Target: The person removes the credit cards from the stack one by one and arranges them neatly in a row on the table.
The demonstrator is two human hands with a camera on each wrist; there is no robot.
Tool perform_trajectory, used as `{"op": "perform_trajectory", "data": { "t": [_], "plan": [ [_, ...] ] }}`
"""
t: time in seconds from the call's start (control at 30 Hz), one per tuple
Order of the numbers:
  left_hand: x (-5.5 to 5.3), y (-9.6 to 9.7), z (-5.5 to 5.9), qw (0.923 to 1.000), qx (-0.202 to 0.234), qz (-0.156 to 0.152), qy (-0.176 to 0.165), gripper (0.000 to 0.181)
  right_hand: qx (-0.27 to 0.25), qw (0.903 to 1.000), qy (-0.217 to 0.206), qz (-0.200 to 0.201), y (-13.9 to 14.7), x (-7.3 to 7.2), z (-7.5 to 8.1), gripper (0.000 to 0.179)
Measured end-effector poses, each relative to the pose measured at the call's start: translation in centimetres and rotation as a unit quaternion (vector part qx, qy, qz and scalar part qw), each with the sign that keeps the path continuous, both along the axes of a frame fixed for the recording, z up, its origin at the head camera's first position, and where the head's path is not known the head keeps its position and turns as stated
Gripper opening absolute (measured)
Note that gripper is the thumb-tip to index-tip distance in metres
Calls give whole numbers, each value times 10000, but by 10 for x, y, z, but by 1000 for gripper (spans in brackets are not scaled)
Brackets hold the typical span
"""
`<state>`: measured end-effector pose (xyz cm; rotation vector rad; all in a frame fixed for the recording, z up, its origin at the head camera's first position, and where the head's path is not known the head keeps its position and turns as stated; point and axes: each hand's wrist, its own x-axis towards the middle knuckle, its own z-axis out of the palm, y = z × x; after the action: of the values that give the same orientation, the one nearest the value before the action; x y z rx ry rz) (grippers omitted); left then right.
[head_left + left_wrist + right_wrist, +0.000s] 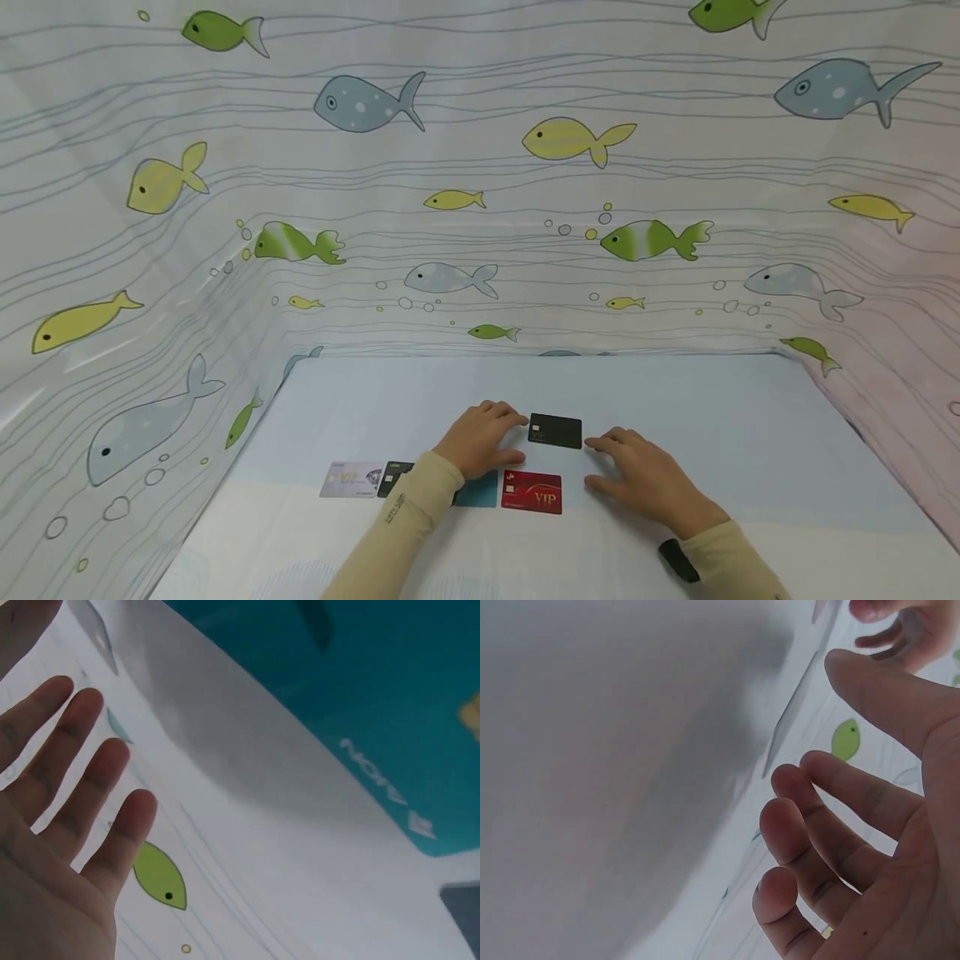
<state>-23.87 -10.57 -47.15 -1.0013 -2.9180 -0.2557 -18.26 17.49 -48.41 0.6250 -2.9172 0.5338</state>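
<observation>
A black VIP card lies flat on the table between the two hands. Just left of it is my left hand, fingers loosely bent and holding nothing; its index fingertip comes right up to the card's left edge. On the other side, my right hand has its fingers spread toward the card's right edge, its palm bare in the right wrist view. Nearer to me lies a red VIP card. A teal card, large in the left wrist view, is partly covered by the left forearm.
Left of the teal card, a dark card lies partly under the left sleeve, beside a silver VIP card. The white table is enclosed by a fish-patterned curtain at the back and sides.
</observation>
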Motion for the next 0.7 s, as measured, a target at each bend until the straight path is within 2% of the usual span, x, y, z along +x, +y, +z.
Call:
{"op": "perform_trajectory", "data": {
  "t": [0.37,0.53,0.7],
  "plan": [
    [-26,20,-6,9992,-381,-45,64,58,-5,9997,220,-71,18,-3,-2,56],
    [-34,26,-8,9980,-620,-58,47,61,18,9997,226,-93,23,-7,-1,58],
    [-35,31,-3,9965,-839,-13,-65,62,57,9998,196,-85,26,-13,-1,58]
  ]
}}
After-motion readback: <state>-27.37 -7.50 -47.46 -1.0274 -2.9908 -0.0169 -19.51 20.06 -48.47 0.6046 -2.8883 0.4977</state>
